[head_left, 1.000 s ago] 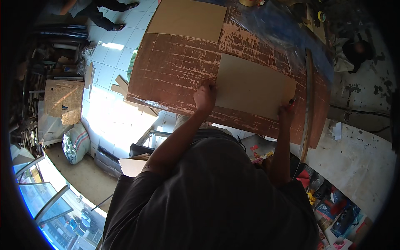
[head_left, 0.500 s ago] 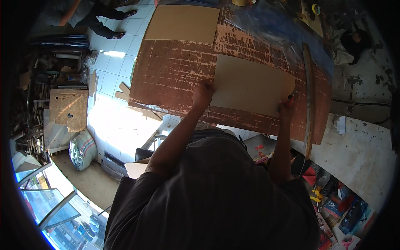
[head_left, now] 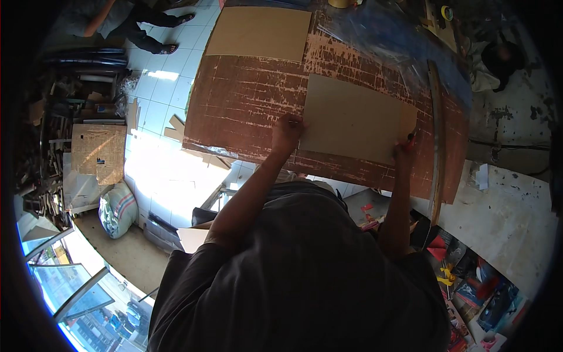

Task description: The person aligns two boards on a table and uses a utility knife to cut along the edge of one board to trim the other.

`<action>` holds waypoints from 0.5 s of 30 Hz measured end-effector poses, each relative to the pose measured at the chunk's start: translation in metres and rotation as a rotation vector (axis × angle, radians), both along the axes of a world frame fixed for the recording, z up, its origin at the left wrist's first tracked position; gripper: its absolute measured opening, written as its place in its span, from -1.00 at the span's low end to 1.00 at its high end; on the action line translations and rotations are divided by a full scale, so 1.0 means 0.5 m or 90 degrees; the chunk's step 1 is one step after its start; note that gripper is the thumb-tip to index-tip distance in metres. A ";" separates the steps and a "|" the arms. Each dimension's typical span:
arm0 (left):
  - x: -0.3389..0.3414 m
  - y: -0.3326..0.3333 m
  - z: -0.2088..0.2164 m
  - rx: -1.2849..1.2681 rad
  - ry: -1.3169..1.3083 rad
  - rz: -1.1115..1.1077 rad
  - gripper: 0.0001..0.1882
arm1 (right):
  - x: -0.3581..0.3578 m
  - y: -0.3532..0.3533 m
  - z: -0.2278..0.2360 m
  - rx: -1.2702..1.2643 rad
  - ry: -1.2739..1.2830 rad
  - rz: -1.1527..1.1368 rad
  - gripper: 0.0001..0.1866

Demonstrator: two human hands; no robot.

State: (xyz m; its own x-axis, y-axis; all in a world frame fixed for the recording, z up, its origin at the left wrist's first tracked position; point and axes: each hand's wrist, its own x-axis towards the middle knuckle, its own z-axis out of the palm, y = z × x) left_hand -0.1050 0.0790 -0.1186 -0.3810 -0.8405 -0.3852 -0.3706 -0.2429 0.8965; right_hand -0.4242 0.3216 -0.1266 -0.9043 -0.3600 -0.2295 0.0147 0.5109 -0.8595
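Note:
A greyish-brown cardboard sheet (head_left: 352, 120) lies on the scratched brown tabletop (head_left: 246, 88) in front of me. At its right end a lighter tan strip (head_left: 409, 119) shows, its outer corner rounded. My left hand (head_left: 287, 135) is closed at the sheet's left edge, fingertips pinching there. By the near right corner, my right hand (head_left: 403, 155) is closed around a small red-and-black tool (head_left: 409, 139); its kind is too small to make out. Farther off, toward the left, another tan cardboard sheet (head_left: 258, 32) lies flat.
A long narrow bar (head_left: 435, 141) lies along the table's right side. Clear plastic sheeting (head_left: 375, 35) covers the far right. A pale side surface (head_left: 498, 205) adjoins on the right. Another person (head_left: 146, 26) is at the far left. A stuffed sack (head_left: 117, 210) stands on the left.

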 end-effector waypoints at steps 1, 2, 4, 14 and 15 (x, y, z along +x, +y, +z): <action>0.001 0.002 0.004 -0.006 -0.011 0.006 -0.70 | -0.001 -0.002 0.001 0.004 -0.006 0.002 -0.73; 0.006 0.004 -0.003 -0.008 -0.010 0.009 -0.70 | -0.001 -0.004 0.002 0.002 -0.005 0.004 -0.73; 0.016 0.006 -0.018 -0.022 0.067 0.033 -0.72 | 0.005 -0.011 0.008 0.039 -0.005 0.022 -0.73; 0.218 -0.113 0.009 -0.062 0.006 0.092 -0.75 | 0.150 -0.143 -0.001 0.132 0.107 0.167 -0.68; 0.250 -0.132 0.010 -0.057 -0.007 0.099 -0.75 | 0.187 -0.169 0.009 0.087 0.057 0.166 -0.69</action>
State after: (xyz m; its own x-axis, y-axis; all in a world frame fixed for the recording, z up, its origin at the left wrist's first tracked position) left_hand 0.0202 0.0132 -0.1135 -0.2395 -0.9204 -0.3090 -0.3445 -0.2170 0.9134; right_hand -0.3307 0.2369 -0.1221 -0.8041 -0.5541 -0.2153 -0.2050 0.5984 -0.7745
